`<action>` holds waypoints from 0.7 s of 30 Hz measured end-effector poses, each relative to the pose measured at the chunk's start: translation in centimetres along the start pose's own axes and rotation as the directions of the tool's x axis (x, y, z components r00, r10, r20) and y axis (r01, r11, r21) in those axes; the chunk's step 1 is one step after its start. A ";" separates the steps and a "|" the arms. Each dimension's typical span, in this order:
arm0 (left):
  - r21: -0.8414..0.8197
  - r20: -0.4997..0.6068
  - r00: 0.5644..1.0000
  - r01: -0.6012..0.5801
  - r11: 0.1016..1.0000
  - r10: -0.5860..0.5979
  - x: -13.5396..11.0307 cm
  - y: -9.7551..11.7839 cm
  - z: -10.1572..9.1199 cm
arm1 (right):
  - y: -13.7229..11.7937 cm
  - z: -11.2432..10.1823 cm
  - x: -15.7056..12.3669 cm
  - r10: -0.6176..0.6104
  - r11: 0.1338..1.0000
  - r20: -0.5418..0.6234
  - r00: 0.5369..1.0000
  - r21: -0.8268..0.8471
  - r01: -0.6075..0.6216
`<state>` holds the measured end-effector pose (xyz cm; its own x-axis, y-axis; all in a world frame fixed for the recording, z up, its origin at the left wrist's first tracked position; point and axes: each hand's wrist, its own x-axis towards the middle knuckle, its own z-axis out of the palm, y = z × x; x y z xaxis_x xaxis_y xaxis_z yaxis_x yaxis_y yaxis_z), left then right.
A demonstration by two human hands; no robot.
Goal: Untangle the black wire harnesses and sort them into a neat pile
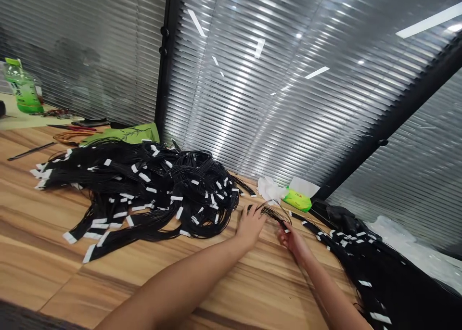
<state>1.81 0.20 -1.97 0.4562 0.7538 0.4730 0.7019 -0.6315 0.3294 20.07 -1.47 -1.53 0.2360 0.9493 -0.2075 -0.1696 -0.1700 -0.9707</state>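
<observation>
A small bundle of thin black wires (275, 214) bows between my two hands above the wooden table. My left hand (250, 226) has its curled fingers over the left part of this bundle; its thumb side is partly hidden. My right hand (294, 241) pinches the right end, near a small white tag. Left of my hands lies a large tangled pile of black wires (140, 176), with many white tape labels on the ends. Another heap of black wires with white labels (382, 272) spreads to the right of my right forearm.
Behind my hands are a crumpled white tissue (270, 189) and a green tissue pack (298, 199). A green bag (133, 133), red-handled pliers (77, 128) and a green bottle (24, 87) stand at the back left. Clear plastic (415, 253) lies far right. Glass with blinds (245, 89) borders the table.
</observation>
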 end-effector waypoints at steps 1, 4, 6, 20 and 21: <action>0.016 -0.003 1.000 0.005 1.000 -0.005 0.0 -0.2 -0.1 | 0.2 -0.1 -0.3 -0.033 0.999 -0.003 0.999 0.017 0.033; 0.054 -0.016 0.999 0.041 0.998 -0.040 -0.1 -0.6 -0.5 | 0.5 -0.5 -1.2 -0.121 0.992 0.032 0.992 0.048 0.120; 0.069 -0.033 0.997 0.068 0.995 -0.066 -0.3 -0.7 -0.8 | 0.6 -0.7 -1.7 -0.148 0.989 0.091 0.985 0.045 0.144; 0.177 -0.122 0.936 -0.308 0.935 0.331 0.4 -4.4 -10.8 | -3.0 1.4 -1.6 -0.417 0.908 0.137 0.899 0.020 0.418; 0.184 -0.139 0.929 -0.316 0.931 0.343 0.9 -5.5 -13.0 | -3.9 1.8 -1.3 -0.442 0.895 0.146 0.885 0.003 0.447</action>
<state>-8.80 2.00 7.29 0.5885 0.4584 0.6660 0.6098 -0.7926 0.0067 18.72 -1.62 2.71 0.1439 0.9539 0.2634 -0.0489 0.2727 -0.9609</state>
